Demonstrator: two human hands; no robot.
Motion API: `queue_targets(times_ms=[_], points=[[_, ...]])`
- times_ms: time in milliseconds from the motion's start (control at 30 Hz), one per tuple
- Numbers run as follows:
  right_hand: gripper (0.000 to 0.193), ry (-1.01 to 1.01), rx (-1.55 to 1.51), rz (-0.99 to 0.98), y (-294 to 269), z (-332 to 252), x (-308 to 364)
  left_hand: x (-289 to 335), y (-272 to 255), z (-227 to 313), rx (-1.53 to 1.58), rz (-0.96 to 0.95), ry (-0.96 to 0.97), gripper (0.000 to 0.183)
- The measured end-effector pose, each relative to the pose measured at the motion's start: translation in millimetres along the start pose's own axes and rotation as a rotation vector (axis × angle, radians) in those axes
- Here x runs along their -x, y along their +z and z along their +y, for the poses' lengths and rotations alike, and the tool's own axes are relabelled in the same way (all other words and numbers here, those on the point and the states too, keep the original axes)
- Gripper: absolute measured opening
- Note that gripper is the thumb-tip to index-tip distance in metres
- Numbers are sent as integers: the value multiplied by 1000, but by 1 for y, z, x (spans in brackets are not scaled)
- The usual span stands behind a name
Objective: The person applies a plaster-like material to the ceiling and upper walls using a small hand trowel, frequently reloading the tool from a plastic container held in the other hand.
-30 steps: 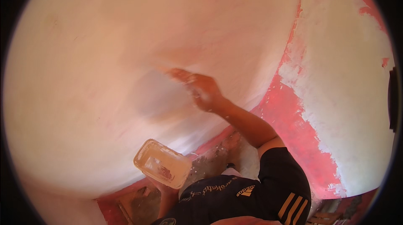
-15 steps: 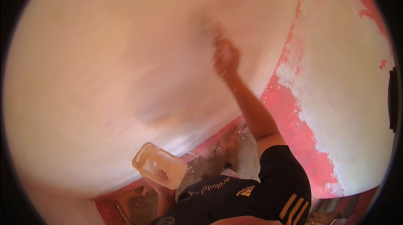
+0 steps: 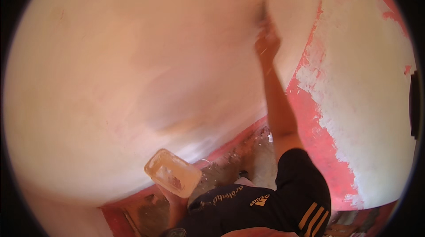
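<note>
My right hand (image 3: 268,43) is raised at the end of a stretched arm, close to the pale-coated wall (image 3: 110,60). Its fingers are closed round a dark tool (image 3: 263,12), too blurred by motion to tell its kind; it points upward at the wall. Low in front of my body, my left hand (image 3: 177,201) supports a rectangular plastic tub (image 3: 191,183) from beneath. The tub is tilted, showing its inside, smeared with pale residue and a reddish patch at the bottom. Most of the left fingers are hidden under it.
To the right, past the corner, another wall (image 3: 367,91) has a rough-edged white coat over red paint (image 3: 323,148). A red strip (image 3: 239,142) runs along the foot of the main wall. The floor (image 3: 221,170) is speckled, and assorted items (image 3: 349,228) lie at the lower right.
My right hand has swept rightward and slightly up along the wall with the tool. The tub in my left hand sits slightly farther right in the picture.
</note>
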State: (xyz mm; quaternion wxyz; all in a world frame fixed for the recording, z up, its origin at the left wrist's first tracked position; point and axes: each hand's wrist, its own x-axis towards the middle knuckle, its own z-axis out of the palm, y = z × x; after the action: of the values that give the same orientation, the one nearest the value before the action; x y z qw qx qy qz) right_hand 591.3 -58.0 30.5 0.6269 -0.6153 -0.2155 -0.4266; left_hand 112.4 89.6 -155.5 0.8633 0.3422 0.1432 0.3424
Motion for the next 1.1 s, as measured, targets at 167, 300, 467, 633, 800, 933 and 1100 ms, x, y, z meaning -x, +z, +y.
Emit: queue_targets(times_ms=[167,300,467,633,800,933,1100], points=[[39,-159,-418,-521,-9,-113,195,-16,28,-14,221,42,-160,63],[28,681,-370,-533,-56,-88,228,-30,55,-18,268,82,-224,82],[35,951,-795,-488,-83,-76,216,-49,59,-28,380,30,-247,68],[42,913,-712,-549,-86,-103,220,-63,43,-51,497,-98,-312,97],[48,649,-594,-772,-107,-112,214,-67,54,-72,933,-434,-247,99],[44,610,-469,-832,-136,-101,195,-52,105,-113,522,-331,-119,90],[45,509,-308,-913,-162,-66,177,-36,151,-163,307,-11,-199,91]])
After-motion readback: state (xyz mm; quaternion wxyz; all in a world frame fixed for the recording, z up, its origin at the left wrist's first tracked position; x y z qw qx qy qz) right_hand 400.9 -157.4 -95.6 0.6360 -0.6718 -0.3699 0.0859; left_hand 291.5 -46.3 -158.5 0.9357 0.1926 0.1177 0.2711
